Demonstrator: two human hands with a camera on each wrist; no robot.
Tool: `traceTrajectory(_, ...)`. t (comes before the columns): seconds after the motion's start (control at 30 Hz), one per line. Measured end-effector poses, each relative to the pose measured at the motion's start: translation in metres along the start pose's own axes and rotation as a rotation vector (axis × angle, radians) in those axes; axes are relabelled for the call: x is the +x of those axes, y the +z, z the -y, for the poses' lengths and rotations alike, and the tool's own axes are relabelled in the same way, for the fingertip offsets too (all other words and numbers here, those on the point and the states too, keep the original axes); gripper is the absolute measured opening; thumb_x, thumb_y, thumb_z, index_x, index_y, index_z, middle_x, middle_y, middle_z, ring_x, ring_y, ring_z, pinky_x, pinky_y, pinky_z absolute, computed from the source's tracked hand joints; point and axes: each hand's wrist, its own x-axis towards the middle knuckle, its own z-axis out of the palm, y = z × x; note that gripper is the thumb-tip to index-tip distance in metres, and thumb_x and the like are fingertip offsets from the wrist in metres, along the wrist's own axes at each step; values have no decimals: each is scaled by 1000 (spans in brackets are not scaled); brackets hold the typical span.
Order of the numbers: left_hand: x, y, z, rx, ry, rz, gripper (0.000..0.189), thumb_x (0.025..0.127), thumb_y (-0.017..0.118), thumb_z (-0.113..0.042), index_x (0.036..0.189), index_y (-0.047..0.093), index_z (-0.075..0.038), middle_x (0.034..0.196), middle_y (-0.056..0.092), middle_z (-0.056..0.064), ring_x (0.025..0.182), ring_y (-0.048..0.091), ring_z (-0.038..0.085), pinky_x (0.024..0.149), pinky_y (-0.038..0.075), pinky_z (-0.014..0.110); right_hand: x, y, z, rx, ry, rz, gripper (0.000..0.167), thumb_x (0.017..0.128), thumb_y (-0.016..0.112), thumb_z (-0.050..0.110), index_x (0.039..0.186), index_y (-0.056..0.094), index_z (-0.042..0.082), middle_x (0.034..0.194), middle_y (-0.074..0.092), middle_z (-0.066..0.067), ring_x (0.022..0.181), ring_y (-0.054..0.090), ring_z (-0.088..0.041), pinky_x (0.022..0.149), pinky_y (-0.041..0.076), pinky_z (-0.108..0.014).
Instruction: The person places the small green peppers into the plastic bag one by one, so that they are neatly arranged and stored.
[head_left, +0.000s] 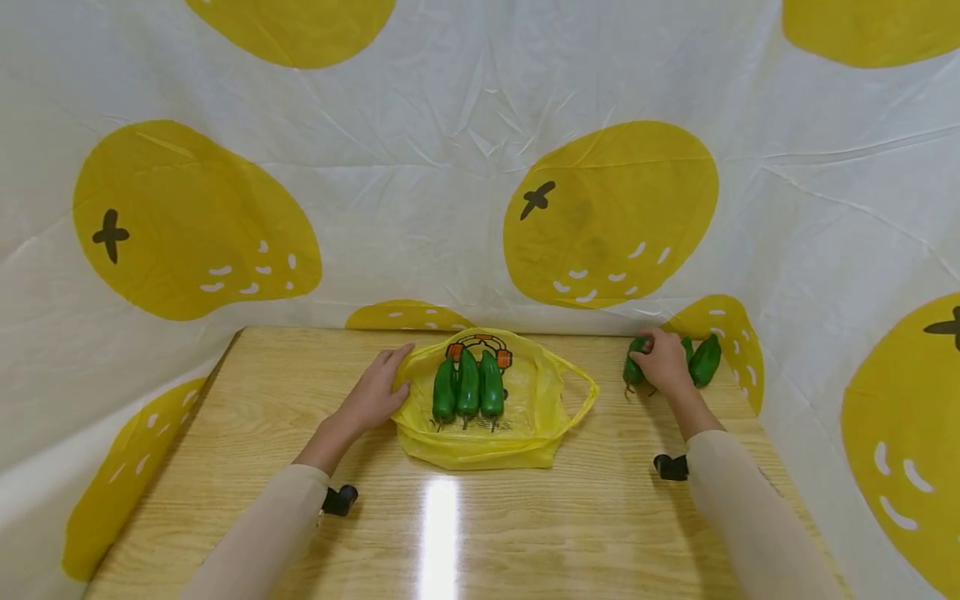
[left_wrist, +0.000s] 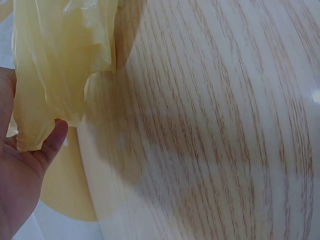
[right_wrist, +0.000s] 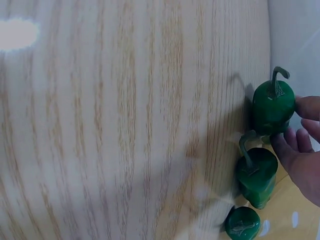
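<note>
green pepper (right_wrist: pixel 272 107), the leftmost of a group of three near the far edge of the wooden table (head_left: pixel 525 525), sits between the thumb and fingers of the right hand (head_left: pixel 667 364). the grip is a pinch around the pepper's body; the stem end stays clear of the fingers and points toward the person. whether this pepper is lifted or rests on the wood, i cannot tell.

just beside it lies a second pepper (right_wrist: pixel 257 170), below it in the right wrist view, with its curved stem near the pinched one. a third pepper (right_wrist: pixel 242 223) lies next in that row, at the picture's lower edge.

well apart, near the table's middle, three more peppers (head_left: pixel 468 388) lie side by side on a yellow bag (head_left: pixel 531 400), stems toward the person. the left hand (head_left: pixel 377 390) pinches the bag's left edge between thumb and fingers. a patterned cloth (head_left: pixel 408 242) rises behind the table.
</note>
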Motion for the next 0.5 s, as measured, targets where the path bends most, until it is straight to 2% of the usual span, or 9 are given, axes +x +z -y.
traceTrajectory(0.2,0,0,1,0,-2,0,68,99,65,-8,160,35,-9,147,48,26,134,52,44,109,46,59,-1,1,-1,7,41,35,55,101,63,11,146,44,-13,138,47,-42,124,55,-52,99,51,-62)
traceTrajectory(0.37,-1,0,1,-3,0,-5,68,99,64,-8,160,35,-9,146,49,26,134,52,43,109,46,59,-2,1,1,26,86,99,60,105,58,15,153,34,-11,152,38,-39,136,45,-53,104,47,-63)
traceTrajectory(0.5,-1,0,1,-7,-4,-4,68,99,64,-8,160,35,-9,147,48,26,134,52,43,109,46,58,-4,1,2,22,102,132,60,107,53,17,155,31,-10,157,35,-37,138,41,-55,107,44,-65)
